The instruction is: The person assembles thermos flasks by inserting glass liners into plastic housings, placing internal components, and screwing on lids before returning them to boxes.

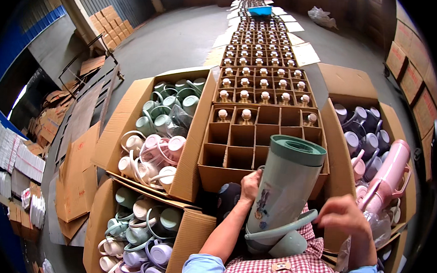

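Note:
A pale green thermos casing (288, 175) stands tilted in front of my body, its darker green ringed end (298, 150) facing up. Its curved carrying handle (283, 226) hangs near the lower end, beside a rounded pale green spout part (289, 245). My left hand (250, 185) grips the casing's left side, with the fingertips partly hidden behind it. By the handle's right end is my right hand (345, 215), fingers bent and loosely apart, nothing visible in them. Directly beyond the casing, a divided carton (263, 176) holds a few glass flask liners (246, 116) with white caps among vacant cells.
Cartons of green, pink and cream jugs (171, 102) stand at left, with another mixed carton (188, 243) nearer. A right carton (337, 125) holds lilac jugs and a long pink casing (389, 170). Rows of liner cartons (260, 42) stretch away, bearing a blue tray (259, 10).

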`<state>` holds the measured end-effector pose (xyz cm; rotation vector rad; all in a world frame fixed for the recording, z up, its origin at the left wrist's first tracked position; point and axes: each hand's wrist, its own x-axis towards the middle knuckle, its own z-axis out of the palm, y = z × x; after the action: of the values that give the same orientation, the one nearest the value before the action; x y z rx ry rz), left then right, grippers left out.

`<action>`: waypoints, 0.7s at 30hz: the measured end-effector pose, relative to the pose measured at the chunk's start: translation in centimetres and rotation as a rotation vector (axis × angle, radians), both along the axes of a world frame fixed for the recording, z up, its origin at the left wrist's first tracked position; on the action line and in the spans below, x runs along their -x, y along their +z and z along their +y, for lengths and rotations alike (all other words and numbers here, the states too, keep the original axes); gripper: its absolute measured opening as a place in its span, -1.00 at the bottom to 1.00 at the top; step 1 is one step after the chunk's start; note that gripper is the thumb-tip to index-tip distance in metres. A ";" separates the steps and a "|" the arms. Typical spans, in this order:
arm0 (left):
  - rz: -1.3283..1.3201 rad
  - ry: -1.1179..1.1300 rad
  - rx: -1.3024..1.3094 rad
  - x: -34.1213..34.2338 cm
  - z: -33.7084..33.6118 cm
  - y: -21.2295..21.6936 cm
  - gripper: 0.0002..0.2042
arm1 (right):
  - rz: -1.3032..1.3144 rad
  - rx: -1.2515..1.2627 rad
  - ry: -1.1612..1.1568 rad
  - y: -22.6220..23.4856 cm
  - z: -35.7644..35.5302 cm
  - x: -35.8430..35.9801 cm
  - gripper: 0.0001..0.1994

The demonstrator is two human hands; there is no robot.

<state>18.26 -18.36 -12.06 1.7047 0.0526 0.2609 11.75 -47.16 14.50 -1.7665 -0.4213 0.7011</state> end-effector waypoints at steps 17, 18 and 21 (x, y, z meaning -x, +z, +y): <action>0.167 0.469 0.487 -3.5 13.8 0.5 -0.57 | -0.172 -0.163 -0.211 -12.1 2.2 7.7 -0.07; 0.157 0.467 0.474 -3.9 14.0 0.8 -0.57 | -0.192 -0.114 -0.205 -13.2 2.3 7.9 -0.06; 0.156 0.347 0.473 -3.1 12.6 1.3 -0.58 | -0.108 -0.001 -0.188 -13.5 4.1 7.4 -0.05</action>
<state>21.36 -5.80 -10.80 1.2340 0.4912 0.3413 4.32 -43.04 1.02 -1.8208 -0.3223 0.4744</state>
